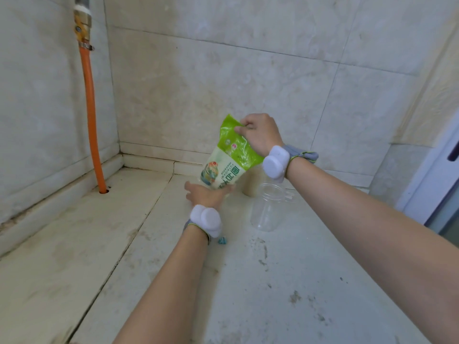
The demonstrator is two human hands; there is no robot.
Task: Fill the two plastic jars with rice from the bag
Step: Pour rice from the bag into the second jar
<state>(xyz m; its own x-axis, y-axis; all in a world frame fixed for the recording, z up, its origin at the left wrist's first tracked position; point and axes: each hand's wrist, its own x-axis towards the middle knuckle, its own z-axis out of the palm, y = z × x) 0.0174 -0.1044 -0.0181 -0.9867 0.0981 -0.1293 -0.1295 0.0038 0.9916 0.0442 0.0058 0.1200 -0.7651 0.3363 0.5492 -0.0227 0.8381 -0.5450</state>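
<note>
Near the middle of the frame one rice bag point(224, 155) stands tilted above the tabletop point(273, 281). The right hand point(260, 134) pinches its green top edge; the left hand point(207, 193) cups the bottom, fingers curled under it. The bag looks soft and crinkly, probably heavy low down where the grain sits, so it would likely sag and slip unless supported from below while the top corner steers the pour. Two jars are visible: an empty clear jar point(268, 207) just right of the bag, light and likely easy to knock over, and a second jar point(252, 182) behind it, partly hidden, seemingly already holding rice. One orange hose point(90, 108) runs down the left wall.
</note>
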